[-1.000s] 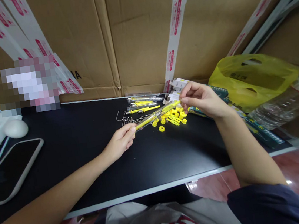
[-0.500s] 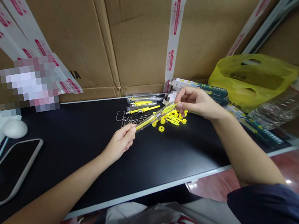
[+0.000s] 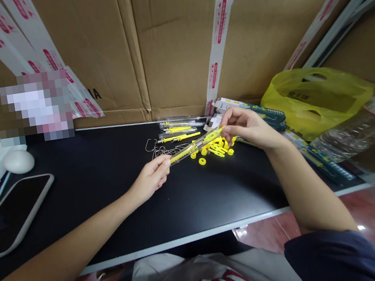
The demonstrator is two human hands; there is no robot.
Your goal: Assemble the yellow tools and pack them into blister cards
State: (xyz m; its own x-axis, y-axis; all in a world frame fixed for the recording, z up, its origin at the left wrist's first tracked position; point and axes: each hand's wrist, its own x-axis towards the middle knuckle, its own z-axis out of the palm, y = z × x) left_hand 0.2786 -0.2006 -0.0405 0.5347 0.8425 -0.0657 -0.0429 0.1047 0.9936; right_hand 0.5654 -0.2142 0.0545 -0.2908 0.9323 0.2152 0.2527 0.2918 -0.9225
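My left hand [image 3: 153, 174] pinches the lower end of a slim clear plastic tube [image 3: 193, 148] with yellow parts inside. The tube slants up to the right above the black table. At its upper end, my right hand [image 3: 245, 128] is closed, thumb and fingertips pinching a flat yellow plastic piece [image 3: 213, 135] that lies along the tube's end. How deep this piece sits in the tube is hard to tell. Just beyond and below are loose yellow rings and clips [image 3: 219, 149], with one yellow ring [image 3: 202, 161] nearest me. Bent metal wire hooks [image 3: 161, 151] lie behind the left hand.
Several clear tubes with yellow parts [image 3: 179, 130] lie at the table's back edge before a cardboard box [image 3: 173, 44]. Green printed boxes [image 3: 265, 117], a yellow plastic bag [image 3: 312, 103] and a clear bottle [image 3: 346, 140] are at right. A phone [image 3: 12, 216] lies at left.
Both hands stay almost in place on the tube. My right fingertips have shifted very slightly at the upper end, and more of the flat yellow piece shows.
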